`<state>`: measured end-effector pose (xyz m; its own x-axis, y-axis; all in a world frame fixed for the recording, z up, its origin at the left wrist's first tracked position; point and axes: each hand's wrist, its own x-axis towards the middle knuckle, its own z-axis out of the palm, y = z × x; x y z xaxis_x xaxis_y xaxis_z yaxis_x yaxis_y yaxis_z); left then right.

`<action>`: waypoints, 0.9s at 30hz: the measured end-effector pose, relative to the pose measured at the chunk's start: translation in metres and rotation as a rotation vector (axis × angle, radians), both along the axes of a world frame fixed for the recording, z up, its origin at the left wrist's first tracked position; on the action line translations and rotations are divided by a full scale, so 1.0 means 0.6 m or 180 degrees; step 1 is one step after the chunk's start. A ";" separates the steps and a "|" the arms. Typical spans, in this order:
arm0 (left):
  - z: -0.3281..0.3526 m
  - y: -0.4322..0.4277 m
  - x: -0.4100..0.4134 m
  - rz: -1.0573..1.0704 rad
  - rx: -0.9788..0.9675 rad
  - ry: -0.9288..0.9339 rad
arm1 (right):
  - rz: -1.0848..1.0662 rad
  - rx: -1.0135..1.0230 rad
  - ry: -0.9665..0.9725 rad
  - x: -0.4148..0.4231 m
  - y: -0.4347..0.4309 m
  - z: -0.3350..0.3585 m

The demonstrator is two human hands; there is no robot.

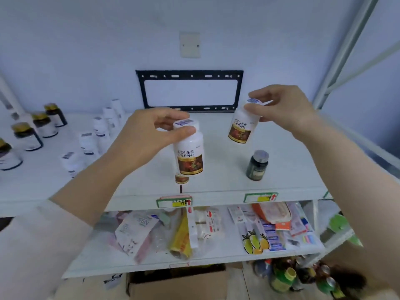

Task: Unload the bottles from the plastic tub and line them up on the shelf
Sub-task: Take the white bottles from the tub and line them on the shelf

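Observation:
My left hand (149, 135) grips the cap of a white bottle with a red-brown label (190, 155), held upright just above the white shelf (227, 176). My right hand (279, 109) holds a second, matching white bottle (240, 128) by its cap, higher up and tilted. A small dark green bottle with a silver cap (258, 165) stands on the shelf below my right hand. A row of white bottles (101, 131) and a row of dark jars with gold caps (36, 128) stand on the shelf at the left. The plastic tub is out of view.
A black wall bracket (190, 90) hangs behind the shelf. The lower shelf (194, 258) carries packets and sachets. Beneath it sit a cardboard box (177, 282) and several bottles (298, 276) at the bottom right. A metal upright (342, 55) frames the right side.

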<state>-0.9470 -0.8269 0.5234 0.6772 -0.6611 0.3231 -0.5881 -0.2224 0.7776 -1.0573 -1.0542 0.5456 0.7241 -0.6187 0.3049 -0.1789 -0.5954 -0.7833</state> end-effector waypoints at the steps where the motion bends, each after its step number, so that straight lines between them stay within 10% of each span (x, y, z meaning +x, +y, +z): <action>1: 0.004 0.004 0.022 0.0032 -0.0035 -0.0024 | 0.0026 -0.0001 -0.0022 0.026 0.001 0.005; 27: -0.102 -0.313 0.532 0.0529 0.0271 0.0182 | 0.0781 -0.0418 0.0648 0.621 -0.229 -0.090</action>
<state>-0.6280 -1.0147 0.4619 0.7949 -0.5619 0.2288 -0.4933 -0.3791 0.7829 -0.6845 -1.1918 0.4918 0.9006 -0.3837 0.2044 -0.1626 -0.7334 -0.6601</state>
